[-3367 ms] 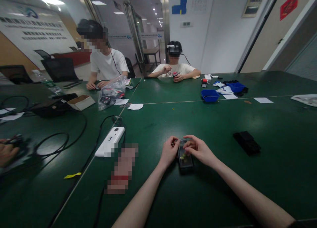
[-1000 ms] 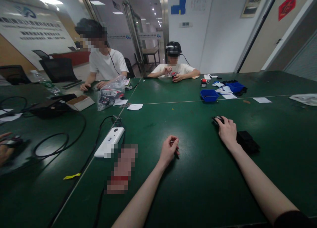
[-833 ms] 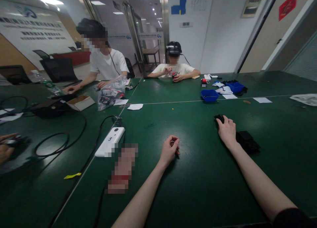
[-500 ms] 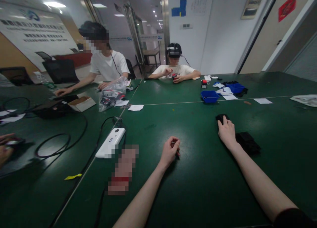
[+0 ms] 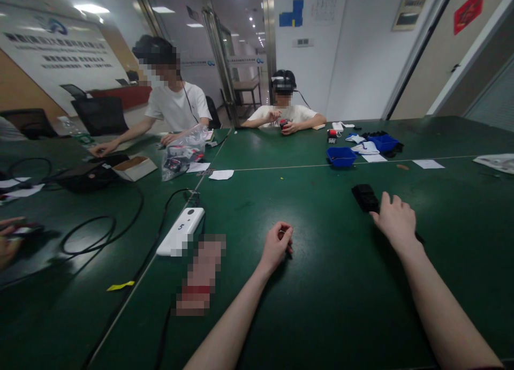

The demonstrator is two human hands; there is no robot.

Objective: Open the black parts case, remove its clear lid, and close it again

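Right hand point(image 5: 395, 220) lay open and flat beside two black blocks; left hand point(image 5: 277, 246) was curled shut.
Watching remotely, I counted two blocks on the green table point(image 5: 313, 306). The far black block point(image 5: 365, 197) sat just beyond the spread right fingertips, apart from them. The near black block point(image 5: 418, 237) was almost hidden under that palm. The left fist rested near the middle, and I could not tell whether it held anything. Farther right stood two blue trays, the nearer tray point(image 5: 340, 156) and the farther tray point(image 5: 383, 141). One white power strip point(image 5: 180, 232) lay to the left.
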